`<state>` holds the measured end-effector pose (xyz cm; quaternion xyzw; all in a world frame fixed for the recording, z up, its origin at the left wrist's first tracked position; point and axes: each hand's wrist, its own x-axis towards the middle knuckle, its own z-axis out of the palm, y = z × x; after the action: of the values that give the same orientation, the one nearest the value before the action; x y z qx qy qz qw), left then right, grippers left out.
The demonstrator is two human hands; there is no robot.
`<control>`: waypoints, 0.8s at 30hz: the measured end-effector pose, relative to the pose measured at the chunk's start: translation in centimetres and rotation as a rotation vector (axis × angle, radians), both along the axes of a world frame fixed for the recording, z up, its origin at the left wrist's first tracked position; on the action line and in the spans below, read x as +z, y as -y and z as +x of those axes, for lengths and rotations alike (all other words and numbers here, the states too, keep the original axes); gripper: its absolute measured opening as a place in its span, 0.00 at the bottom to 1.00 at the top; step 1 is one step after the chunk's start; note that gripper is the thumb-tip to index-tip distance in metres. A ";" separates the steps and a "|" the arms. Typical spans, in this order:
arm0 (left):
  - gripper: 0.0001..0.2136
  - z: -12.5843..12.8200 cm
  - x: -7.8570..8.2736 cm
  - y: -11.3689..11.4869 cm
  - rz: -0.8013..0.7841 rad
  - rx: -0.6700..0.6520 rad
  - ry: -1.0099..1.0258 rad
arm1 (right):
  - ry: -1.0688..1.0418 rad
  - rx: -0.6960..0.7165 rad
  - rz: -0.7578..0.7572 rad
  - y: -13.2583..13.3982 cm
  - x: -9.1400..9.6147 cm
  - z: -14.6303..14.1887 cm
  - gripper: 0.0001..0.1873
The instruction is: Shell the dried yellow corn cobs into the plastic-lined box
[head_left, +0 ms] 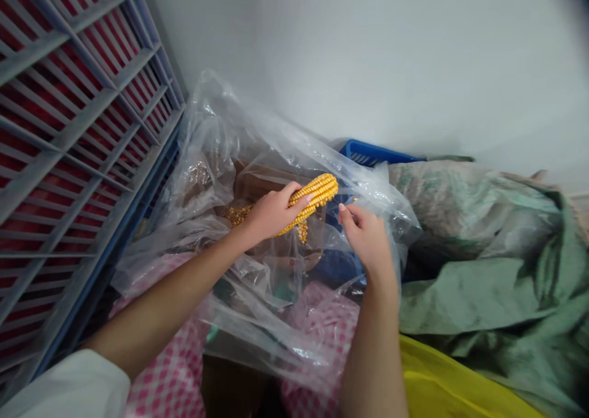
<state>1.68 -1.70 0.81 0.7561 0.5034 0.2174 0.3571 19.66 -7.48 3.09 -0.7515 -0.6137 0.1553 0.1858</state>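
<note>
My left hand is wrapped round a yellow ear of corn, tilted with its tip up and to the right. Kernels cover most of the cob that shows; the lower end is hidden by my fingers and palm. Just right of the tip, apart from it, is my right hand, thumb and fingers curled together. Whatever those fingers may hold is too small to make out. Beneath both hands spreads a large clear plastic bag, with loose corn kernels lying inside it at the left.
At the left rises a stack of slatted plastic crates with red contents. A blue basket stands against the white wall. Stuffed sacks and a yellow sheet-like item are at the right. Pink-checked legs are below.
</note>
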 end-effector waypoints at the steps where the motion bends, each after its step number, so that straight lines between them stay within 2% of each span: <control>1: 0.21 0.0 0.0 0.1 0.004 -0.014 -0.020 | 0.006 0.002 -0.006 0.0 0.0 0.0 0.20; 5: 0.19 0.1 0.0 0.4 0.048 -0.094 -0.093 | 0.062 0.030 -0.055 0.2 0.0 -0.3 0.18; 8: 0.19 0.3 -0.2 0.7 0.033 -0.123 -0.031 | 0.096 0.050 -0.047 0.3 0.0 -0.4 0.16; 11: 0.18 0.8 -0.4 1.0 -0.105 -0.084 0.190 | -0.057 0.061 0.021 0.1 -0.3 -0.4 0.17; 14: 0.18 1.5 -0.6 1.0 -0.339 -0.048 0.497 | -0.286 0.026 0.109 -0.3 -0.8 -0.4 0.20; 17: 0.19 1.7 -0.6 0.7 -0.532 -0.041 0.673 | -0.355 0.000 0.128 -0.4 -0.9 -0.4 0.21; 19: 0.20 1.7 -0.7 0.6 -0.506 -0.048 0.642 | -0.289 0.011 0.099 -0.2 -0.8 -0.1 0.21; 24: 0.19 1.2 -0.8 0.6 -0.226 -0.048 0.393 | -0.030 0.014 -0.004 0.7 0.0 0.6 0.20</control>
<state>2.86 -2.32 0.03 0.6662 0.4275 0.2941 0.5357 20.24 -8.19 3.09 -0.7452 -0.6156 0.1691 0.1926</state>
